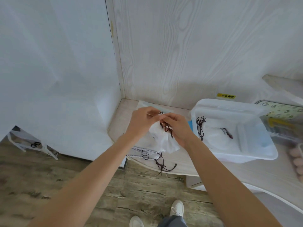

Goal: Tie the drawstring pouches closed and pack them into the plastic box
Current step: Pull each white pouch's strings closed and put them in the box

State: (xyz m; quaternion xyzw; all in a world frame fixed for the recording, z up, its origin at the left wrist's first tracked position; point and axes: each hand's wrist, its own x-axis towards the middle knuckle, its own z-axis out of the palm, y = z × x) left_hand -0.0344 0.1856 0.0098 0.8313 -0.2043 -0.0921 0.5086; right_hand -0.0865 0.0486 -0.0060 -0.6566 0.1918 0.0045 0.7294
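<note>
A white drawstring pouch (164,141) hangs above the table's left end, held up by both hands. My left hand (144,119) and my right hand (177,126) pinch its dark brown drawstring (167,128) at the pouch's mouth, fingertips close together. Under it more white pouches (147,152) lie flat with loose dark cords (161,163) trailing over the front edge. The clear plastic box (246,158) stands to the right, with a white pouch (214,135) and its dark cord (200,126) inside.
The pale table (262,174) meets a wood-grain wall behind and a white panel on the left. A patterned container with a yellow item (282,122) sits at the far right, round pinkish objects (296,159) below it. My white shoes (177,208) stand on the plank floor.
</note>
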